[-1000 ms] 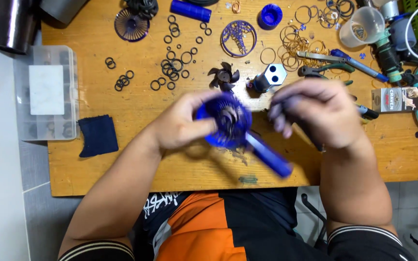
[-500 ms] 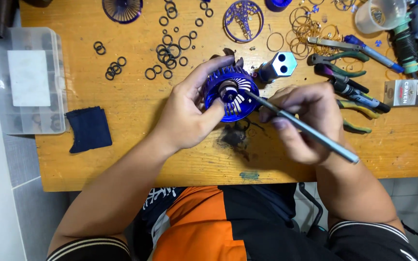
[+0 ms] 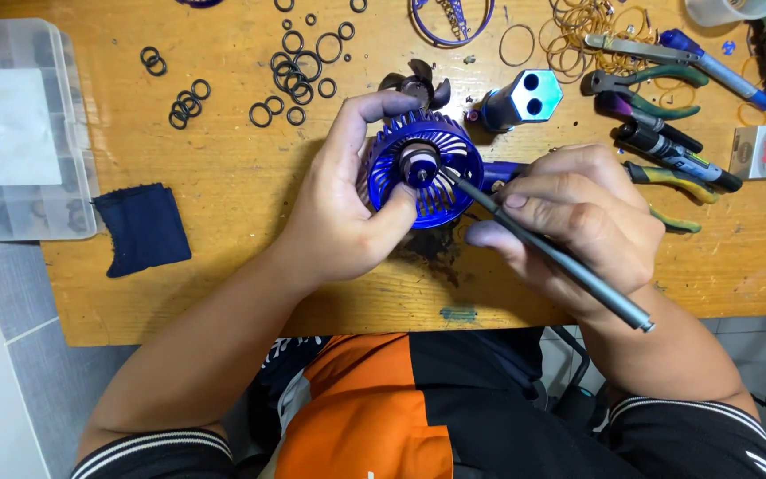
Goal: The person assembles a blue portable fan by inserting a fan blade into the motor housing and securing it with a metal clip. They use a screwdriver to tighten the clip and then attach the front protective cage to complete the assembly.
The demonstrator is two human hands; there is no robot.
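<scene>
My left hand (image 3: 347,208) grips a round blue fan housing (image 3: 418,182) with curved slats, holding it just above the wooden workbench (image 3: 223,231). A small metal hub shows at its centre. My right hand (image 3: 578,222) holds a thin grey screwdriver (image 3: 547,253) like a pen. Its tip rests on the hub of the housing. A dark fan blade (image 3: 416,86) lies on the bench just behind the housing.
Several black rubber rings (image 3: 299,66) lie at the back. A hexagonal blue part (image 3: 525,102), pliers (image 3: 644,84) and pens (image 3: 667,146) sit to the right. A dark cloth (image 3: 142,228) and a clear plastic parts box (image 3: 15,133) are on the left.
The view has drawn closer. One second ago both hands held the housing apart from the tool tip; now the screwdriver tip sits on the hub, with the housing steady in my left hand.
</scene>
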